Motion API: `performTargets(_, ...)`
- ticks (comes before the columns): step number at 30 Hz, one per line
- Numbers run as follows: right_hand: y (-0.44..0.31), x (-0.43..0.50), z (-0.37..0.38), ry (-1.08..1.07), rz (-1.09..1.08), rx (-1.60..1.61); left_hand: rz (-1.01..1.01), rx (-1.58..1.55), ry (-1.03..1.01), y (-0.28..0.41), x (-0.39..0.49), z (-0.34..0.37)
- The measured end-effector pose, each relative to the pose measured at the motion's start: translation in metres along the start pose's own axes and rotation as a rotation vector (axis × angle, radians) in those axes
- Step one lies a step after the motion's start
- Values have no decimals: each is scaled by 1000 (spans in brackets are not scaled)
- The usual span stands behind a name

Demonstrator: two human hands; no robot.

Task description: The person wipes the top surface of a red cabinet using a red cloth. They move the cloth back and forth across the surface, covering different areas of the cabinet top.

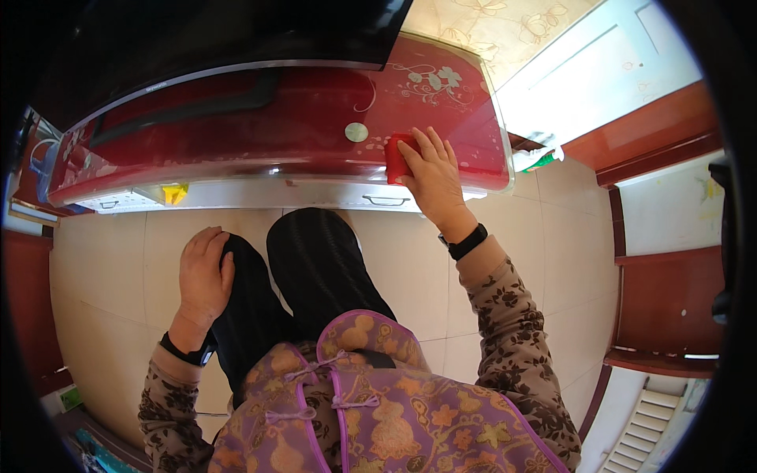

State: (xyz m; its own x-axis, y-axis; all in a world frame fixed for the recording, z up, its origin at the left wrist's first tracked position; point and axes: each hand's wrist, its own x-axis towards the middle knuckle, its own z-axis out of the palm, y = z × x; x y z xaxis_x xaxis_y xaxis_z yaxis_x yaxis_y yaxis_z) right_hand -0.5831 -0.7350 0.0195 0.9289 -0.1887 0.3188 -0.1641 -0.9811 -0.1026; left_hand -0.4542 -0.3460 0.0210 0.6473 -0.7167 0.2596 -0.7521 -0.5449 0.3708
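My right hand (436,177) presses on a small folded red cloth (400,158), with its fingers spread past the cloth's right side. The cloth lies near the front edge of a low TV cabinet with a glossy dark red top (307,139). Left of the cloth is a pale round disc (356,132) lying flat on the top. My left hand (204,269) rests over my left knee in black trousers (245,278) and holds nothing.
A black television (195,35) stands over the cabinet's back. White drawers (331,194) line its front, with something yellow (175,193) at one. A white and green bottle (539,158) is beyond the right end. Beige floor tiles (402,254) surround my legs.
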Motion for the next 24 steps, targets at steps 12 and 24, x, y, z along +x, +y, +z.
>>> performTargets(12,-31,26,36,28,-111,103,28,-10,-5,0,4,6)
performTargets(24,-147,133,89,89,-293,248,38,74,-45,9,8,11)
